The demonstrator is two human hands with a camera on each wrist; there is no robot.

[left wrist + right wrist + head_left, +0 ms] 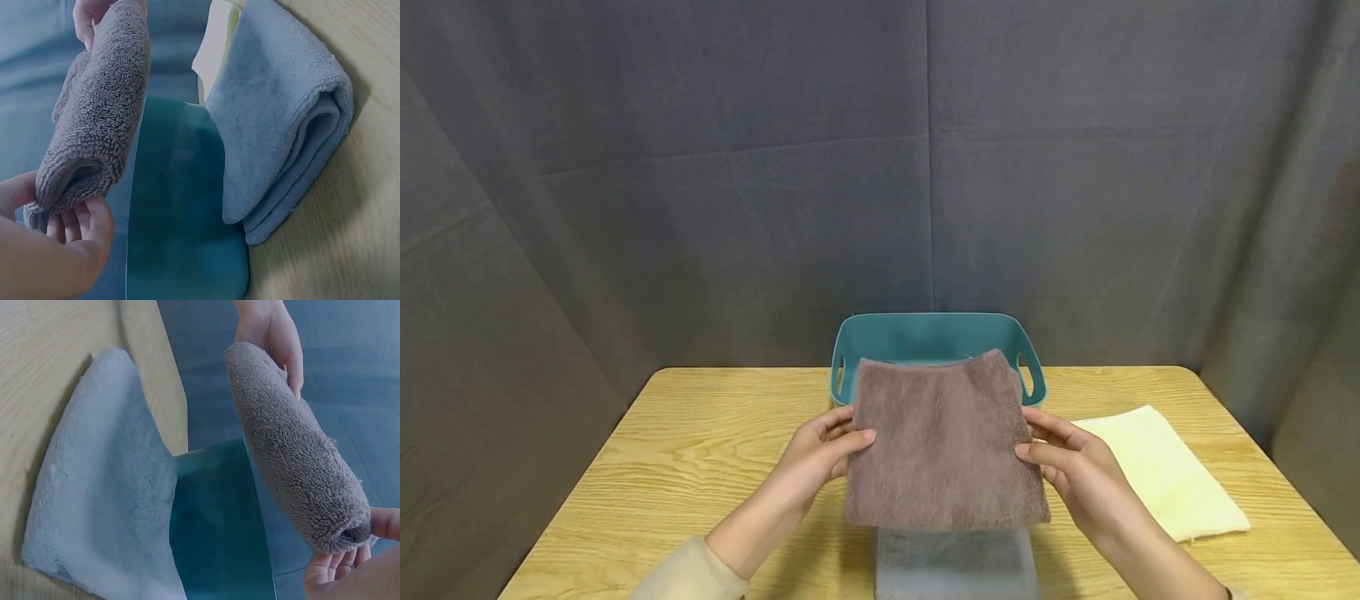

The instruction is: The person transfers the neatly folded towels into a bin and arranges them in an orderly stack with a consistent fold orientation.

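Observation:
A folded brown towel (947,450) is held up in the air between both hands, above the table and in front of the teal basket. My left hand (820,454) grips its left edge, thumb on the near face and fingers behind. On the opposite edge, my right hand (1075,458) pinches it the same way. Both wrist views show the towel's rounded fold, with a hollow at the end of the brown towel (94,125). Beneath it lies a folded grey-blue towel (106,481), partly hidden in the head view; its stacked layers show in the left wrist view.
The teal basket (932,335), with handle holes at its sides, stands at the table's back edge; the brown towel hides most of its inside. A pale yellow cloth (1165,475) lies flat on the wooden table (700,450) at right. Grey curtain (775,208) hangs behind.

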